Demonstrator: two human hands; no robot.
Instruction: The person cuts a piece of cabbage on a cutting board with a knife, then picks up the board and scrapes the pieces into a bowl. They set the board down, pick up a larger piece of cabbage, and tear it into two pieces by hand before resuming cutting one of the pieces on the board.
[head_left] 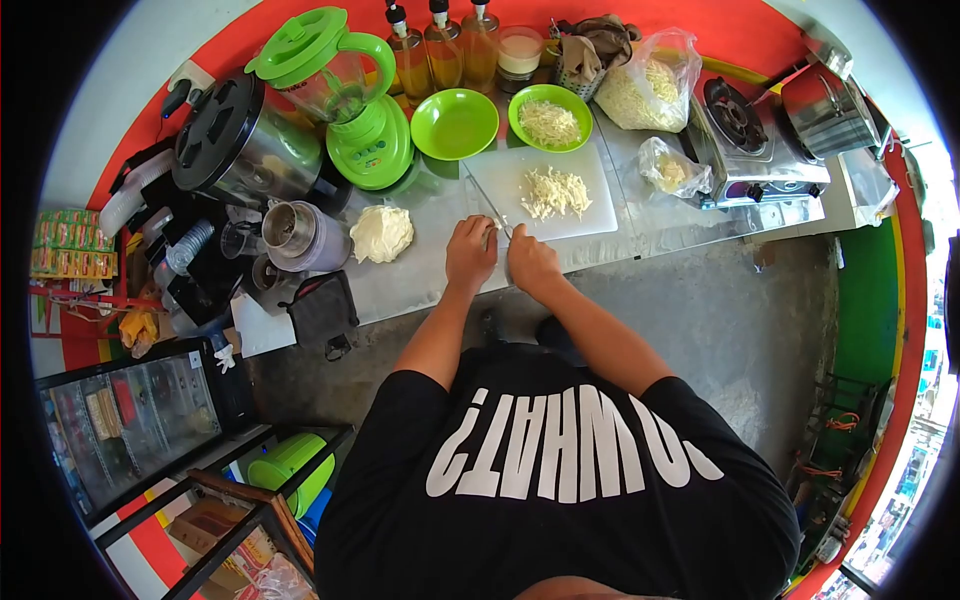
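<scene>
My right hand (535, 262) is closed around the handle of a knife (484, 190), whose thin blade points up and to the left over the left end of the white cutting board (602, 205). Close beside the blade is my left hand (470, 255), its fingers curled together at the counter's front; a small pale bit shows by the fingertips, but what they hold is hidden. Pale shredded pieces (556, 193) lie heaped on the board. To the left of my hands, a rounded cream-coloured lump (382, 234) rests on the metal counter (425, 270).
Behind the board stand a green bowl (455, 124) and another green bowl (583, 128) holding pale shreds. A green blender (370, 140) and steel container (290, 230) are left. A filled plastic bag (650, 95), small bag (672, 170) and gas stove (765, 150) are right.
</scene>
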